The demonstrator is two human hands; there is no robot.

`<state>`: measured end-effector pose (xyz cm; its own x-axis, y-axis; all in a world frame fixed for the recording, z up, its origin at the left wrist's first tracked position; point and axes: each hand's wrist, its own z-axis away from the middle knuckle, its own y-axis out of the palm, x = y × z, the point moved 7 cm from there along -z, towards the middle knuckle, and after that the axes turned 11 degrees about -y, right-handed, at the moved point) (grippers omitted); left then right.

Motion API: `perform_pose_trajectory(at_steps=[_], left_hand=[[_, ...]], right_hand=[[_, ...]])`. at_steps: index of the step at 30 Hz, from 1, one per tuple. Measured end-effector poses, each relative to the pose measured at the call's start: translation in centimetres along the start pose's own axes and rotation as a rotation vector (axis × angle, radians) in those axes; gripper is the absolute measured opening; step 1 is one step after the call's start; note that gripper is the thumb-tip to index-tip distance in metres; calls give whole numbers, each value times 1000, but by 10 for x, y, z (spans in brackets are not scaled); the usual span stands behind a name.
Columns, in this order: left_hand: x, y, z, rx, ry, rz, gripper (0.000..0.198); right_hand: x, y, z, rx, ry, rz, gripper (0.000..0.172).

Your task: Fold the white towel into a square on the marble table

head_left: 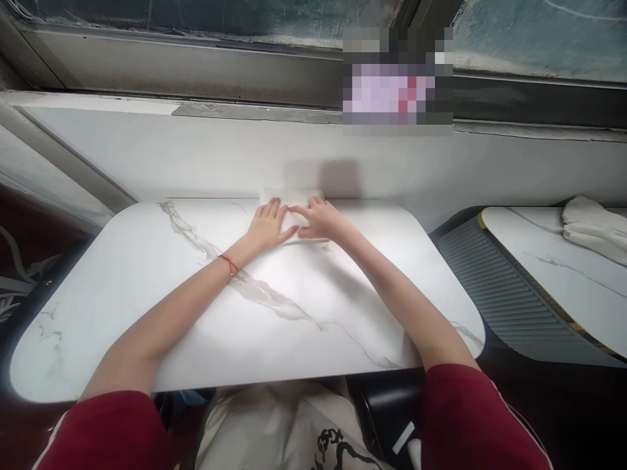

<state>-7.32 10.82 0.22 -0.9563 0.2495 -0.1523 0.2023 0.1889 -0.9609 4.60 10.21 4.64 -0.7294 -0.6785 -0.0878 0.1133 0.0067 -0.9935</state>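
Note:
A white folded cloth or wipe (292, 194) lies at the far edge of the white marbled table (196, 339), near the wall; I cannot tell which of the two it is. My left hand (267, 224) rests palm down on its left part, fingers stretched forward and thumb out to the right. On the right part lies my right hand (321, 219), its fingers flat and its index finger pointing left. The index fingertips of both hands nearly meet over the white piece, and the thumbs come close together below them. Neither hand is wrapped around anything.
Beyond the table rises a white wall (220, 156) with a window frame (196, 75) above. At right stands a second marbled table (533, 261) with a ribbed grey side and a whitish cloth (592, 225) on it. A black seat or bag (386, 398) is below the front edge.

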Motion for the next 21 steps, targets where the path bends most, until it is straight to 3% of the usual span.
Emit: perform_pose_trajectory(at_steps=[7,13,16,21], left_hand=[[-7,-11,5,-23,36,-52,59],[-17,-40,39,34,105,-126,53],[-19,-60,64,150,138,-66,44],[-22,-75,112,538,183,134,44]], right_hand=[[10,-5,1,31,42,70,61],[48,-20,14,153,-9,48,55],[80,-30,30,228,-100,-24,49],[146,-43,69,390,-410,-134,50]])
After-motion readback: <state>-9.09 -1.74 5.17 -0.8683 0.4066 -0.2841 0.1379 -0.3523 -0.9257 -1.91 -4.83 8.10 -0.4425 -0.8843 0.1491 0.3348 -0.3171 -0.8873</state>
